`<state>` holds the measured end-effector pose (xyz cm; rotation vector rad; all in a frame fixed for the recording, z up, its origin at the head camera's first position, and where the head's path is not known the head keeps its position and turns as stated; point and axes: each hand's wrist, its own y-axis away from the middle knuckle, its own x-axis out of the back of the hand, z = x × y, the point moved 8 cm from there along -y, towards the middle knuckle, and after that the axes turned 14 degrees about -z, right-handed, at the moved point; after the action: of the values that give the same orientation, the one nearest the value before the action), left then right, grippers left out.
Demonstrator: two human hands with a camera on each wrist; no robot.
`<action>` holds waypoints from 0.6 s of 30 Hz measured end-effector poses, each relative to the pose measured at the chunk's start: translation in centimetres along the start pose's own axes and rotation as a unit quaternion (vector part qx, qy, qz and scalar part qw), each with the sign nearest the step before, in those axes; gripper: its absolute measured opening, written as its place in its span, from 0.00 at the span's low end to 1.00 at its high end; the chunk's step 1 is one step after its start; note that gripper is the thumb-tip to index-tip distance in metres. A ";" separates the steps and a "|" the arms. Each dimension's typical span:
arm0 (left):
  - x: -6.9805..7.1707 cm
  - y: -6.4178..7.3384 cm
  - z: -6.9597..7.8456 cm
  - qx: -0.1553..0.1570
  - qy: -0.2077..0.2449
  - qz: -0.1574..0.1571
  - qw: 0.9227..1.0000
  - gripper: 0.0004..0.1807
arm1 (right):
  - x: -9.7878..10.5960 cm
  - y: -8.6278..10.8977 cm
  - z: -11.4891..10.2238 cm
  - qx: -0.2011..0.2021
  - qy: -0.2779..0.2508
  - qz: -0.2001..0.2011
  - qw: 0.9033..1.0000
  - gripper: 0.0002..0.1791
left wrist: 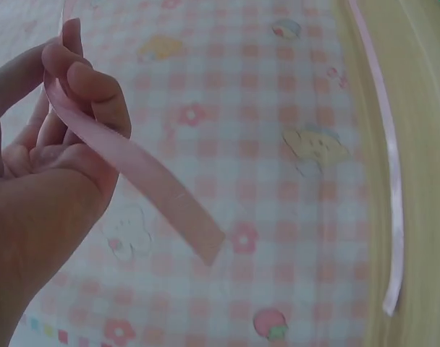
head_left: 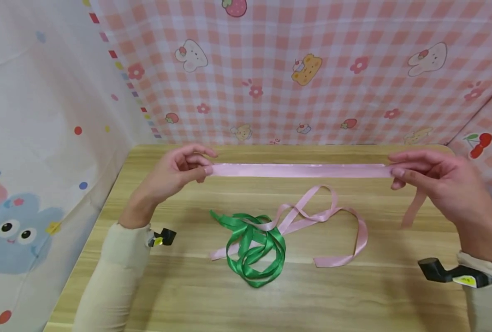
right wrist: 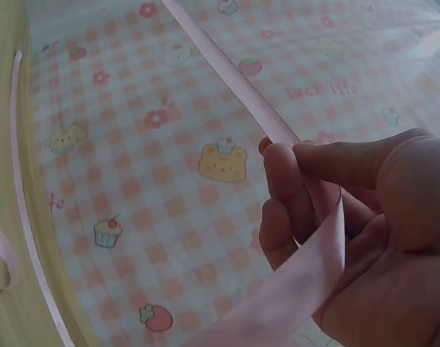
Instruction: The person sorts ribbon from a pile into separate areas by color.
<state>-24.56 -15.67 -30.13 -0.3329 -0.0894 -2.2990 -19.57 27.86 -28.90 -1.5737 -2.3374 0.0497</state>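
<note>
Holding a pink ribbon (head_left: 299, 171) taut over a table (head_left: 353, 299), a person's L hand (head_left: 182, 167) pinches it nr one end, arm (head_left: 117, 272) angled up from lower left. Mid-span it looks light, soft & prob. slick from here: best pinched nr the ends. Below lie green ribbon (head_left: 278, 244) & loose pink ribbon (head_left: 301, 224). R hand (head_left: 441, 180) pinches opp. side, tail (head_left: 415, 207) dangling.

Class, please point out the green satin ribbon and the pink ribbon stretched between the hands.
Green satin ribbon (head_left: 261, 237): head view, on its coiled middle.
Stretched pink ribbon (head_left: 299, 171): head view, midway along its straight span.
</note>
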 end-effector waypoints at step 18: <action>3.8 4.7 -4.2 0.058 -0.029 0.055 0.996 0.12 | 3.0 1.9 4.5 -0.019 -0.021 -0.017 0.999 0.14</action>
<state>-24.48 -22.30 -33.37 -0.3354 -0.2279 -2.1648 -20.20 32.03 -32.83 -1.5648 -2.4114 0.0309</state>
